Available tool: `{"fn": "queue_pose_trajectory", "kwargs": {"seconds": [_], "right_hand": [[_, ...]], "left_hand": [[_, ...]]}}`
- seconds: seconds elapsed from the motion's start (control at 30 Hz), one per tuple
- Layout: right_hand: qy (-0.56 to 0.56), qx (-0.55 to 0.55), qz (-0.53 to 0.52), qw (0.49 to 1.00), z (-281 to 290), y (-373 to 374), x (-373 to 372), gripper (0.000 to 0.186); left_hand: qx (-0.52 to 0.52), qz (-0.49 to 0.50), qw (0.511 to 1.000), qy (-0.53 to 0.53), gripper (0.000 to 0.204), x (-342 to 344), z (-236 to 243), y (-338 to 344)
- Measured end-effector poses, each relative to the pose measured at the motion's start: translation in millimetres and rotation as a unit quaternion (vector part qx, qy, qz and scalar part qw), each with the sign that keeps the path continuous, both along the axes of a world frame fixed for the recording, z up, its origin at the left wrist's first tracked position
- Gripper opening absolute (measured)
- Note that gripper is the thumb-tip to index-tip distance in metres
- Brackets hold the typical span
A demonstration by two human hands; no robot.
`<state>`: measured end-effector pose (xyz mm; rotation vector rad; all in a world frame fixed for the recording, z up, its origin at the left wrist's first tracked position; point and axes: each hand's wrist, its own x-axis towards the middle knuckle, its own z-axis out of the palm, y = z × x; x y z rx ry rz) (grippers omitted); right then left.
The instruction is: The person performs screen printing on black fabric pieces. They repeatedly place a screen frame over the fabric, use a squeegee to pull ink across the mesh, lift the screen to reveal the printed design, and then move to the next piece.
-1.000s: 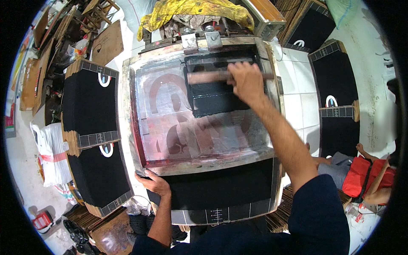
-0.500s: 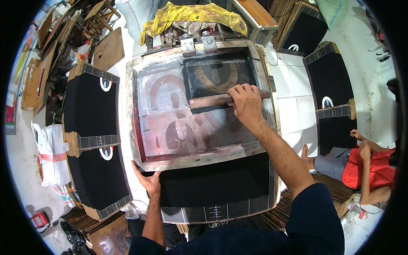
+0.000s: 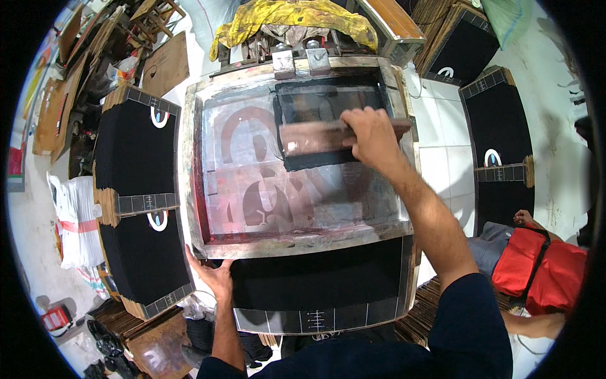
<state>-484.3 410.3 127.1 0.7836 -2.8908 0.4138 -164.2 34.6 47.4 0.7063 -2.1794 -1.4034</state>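
My right hand is closed round the right part of a brown, bar-shaped wooden squeegee, fingers over the top, knuckles uppermost. The squeegee lies crosswise in the upper right part of a pale wooden rectangular screen frame, over a dark, roughly rectangular patch on the translucent grey mesh. Its outline is blurred; I cannot tell whether its lower edge touches the mesh.

My left hand is at the frame's near left corner, thumb and fingers spread wide, the thumb along the near edge and the fingers along the left side. I cannot tell whether any fingers curl beneath the corner.

Curved reddish-brown shapes show in the mesh left of and below the dark patch. Two square metal blocks, a left one and a right one, sit on the frame's far edge, with a stained yellow cloth beyond them. Below the frame's near edge, a black rectangular panel with a grey ruled border is partly exposed. Black-faced boards stand on the left and on the right, bearing small white, ring-like prints. A person in red is at my lower right.
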Motion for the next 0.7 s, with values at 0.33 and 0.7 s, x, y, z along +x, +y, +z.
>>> {"fn": "queue_pose_trajectory", "kwargs": {"seconds": [0.33,0.7], "right_hand": [[0.046,-0.006,-0.01,0.999,-20,-18,-180,0.057],[0.056,-0.208,-0.045,0.975,36,3,210,0.033]], "left_hand": [[-0.045,-0.03,0.998,-0.028,0.127,0,6,3],[0.001,-0.003,1.0,-0.008,0.129,-12,81,8]]}}
